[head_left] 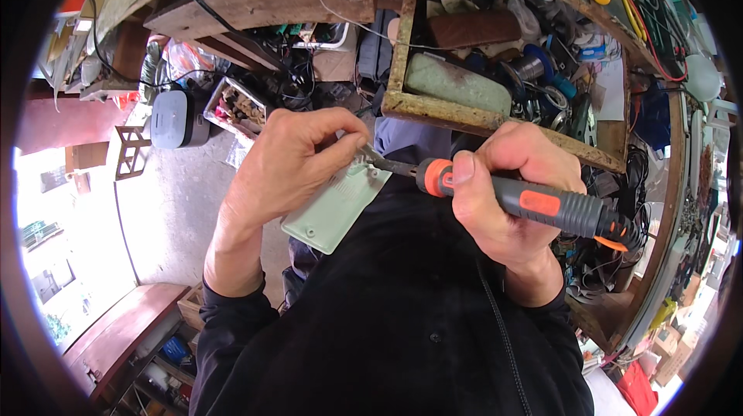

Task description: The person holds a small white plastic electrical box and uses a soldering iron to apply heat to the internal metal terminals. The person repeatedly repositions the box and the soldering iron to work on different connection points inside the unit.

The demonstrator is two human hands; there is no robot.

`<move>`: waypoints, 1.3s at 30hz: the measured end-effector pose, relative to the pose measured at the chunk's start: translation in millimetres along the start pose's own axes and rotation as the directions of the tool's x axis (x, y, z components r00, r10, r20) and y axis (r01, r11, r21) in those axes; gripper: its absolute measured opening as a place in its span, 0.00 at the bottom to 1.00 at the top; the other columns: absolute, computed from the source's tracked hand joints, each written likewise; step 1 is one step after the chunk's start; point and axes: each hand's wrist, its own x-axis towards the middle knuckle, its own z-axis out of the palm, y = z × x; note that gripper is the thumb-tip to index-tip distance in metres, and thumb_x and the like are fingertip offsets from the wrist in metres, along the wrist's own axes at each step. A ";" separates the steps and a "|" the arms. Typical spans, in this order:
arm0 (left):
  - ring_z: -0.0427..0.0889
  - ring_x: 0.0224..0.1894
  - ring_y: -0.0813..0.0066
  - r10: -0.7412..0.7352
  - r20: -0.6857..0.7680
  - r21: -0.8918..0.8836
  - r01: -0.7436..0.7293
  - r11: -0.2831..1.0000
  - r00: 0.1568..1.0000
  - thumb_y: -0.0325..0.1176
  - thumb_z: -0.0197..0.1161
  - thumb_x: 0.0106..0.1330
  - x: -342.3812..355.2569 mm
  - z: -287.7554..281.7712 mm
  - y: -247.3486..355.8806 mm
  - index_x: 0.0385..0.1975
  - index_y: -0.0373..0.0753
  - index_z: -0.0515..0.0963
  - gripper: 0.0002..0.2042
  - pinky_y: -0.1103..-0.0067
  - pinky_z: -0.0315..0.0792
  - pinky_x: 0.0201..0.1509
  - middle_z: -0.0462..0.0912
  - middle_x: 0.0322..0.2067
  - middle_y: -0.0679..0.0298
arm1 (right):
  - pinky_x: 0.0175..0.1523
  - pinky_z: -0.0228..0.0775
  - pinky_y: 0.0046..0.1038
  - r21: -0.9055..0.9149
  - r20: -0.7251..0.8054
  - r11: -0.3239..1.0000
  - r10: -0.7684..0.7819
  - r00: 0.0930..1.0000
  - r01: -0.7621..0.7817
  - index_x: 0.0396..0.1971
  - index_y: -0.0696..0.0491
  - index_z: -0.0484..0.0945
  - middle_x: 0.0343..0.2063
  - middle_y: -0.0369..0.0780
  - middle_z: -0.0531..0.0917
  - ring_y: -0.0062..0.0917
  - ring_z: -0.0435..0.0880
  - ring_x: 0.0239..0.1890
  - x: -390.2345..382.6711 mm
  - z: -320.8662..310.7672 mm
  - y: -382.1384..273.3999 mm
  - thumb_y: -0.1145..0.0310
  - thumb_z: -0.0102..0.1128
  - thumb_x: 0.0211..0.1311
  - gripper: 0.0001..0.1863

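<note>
My left hand [290, 160] is closed on a pale green plastic cover [338, 211], a flat piece with a round hole near its lower corner. Its thumb and forefinger pinch together at the cover's upper end, and whether they grip a small part there is hidden. A soldering iron [542, 203] with a grey and orange handle lies in my right hand [515, 191], the thumb pressed along the grip. The iron's dark metal shaft points left, and its tip meets the upper edge of the cover, close to my left fingertips.
Beyond my right hand stands an open wooden drawer [503, 118] filled with a green case [457, 83], a solder spool [530, 66] and loose parts. A small box of parts [240, 106] and a dark grey container [174, 118] are at the left. Cables [658, 6] hang at the upper right.
</note>
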 end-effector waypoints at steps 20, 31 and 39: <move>0.75 0.20 0.81 -0.041 0.016 0.007 0.040 0.999 0.999 0.32 0.64 0.70 0.4 -3.0 7.5 0.38 0.33 0.84 0.08 0.78 0.69 0.27 0.79 0.19 0.61 | 0.19 0.68 0.26 -0.025 0.017 0.999 -0.022 1.000 0.023 0.17 0.52 0.78 0.14 0.36 0.78 0.26 0.77 0.12 -1.5 6.6 2.5 0.75 0.75 0.46 0.11; 0.72 0.22 0.86 -0.013 0.014 -0.004 0.013 1.000 1.000 0.31 0.65 0.71 0.3 -1.9 4.5 0.39 0.33 0.84 0.07 0.81 0.67 0.27 0.78 0.19 0.66 | 0.19 0.67 0.27 -0.037 0.017 0.999 -0.015 1.000 0.015 0.16 0.52 0.78 0.14 0.36 0.78 0.27 0.76 0.12 -1.1 7.8 1.9 0.74 0.75 0.46 0.11; 0.73 0.22 0.86 -0.022 0.006 -0.018 0.022 1.000 1.000 0.31 0.65 0.71 0.8 -0.8 4.8 0.39 0.33 0.84 0.07 0.81 0.67 0.27 0.78 0.19 0.66 | 0.19 0.67 0.27 -0.015 -0.003 0.999 -0.042 0.999 0.042 0.16 0.52 0.78 0.13 0.35 0.78 0.26 0.77 0.12 0.3 7.4 1.0 0.75 0.75 0.46 0.11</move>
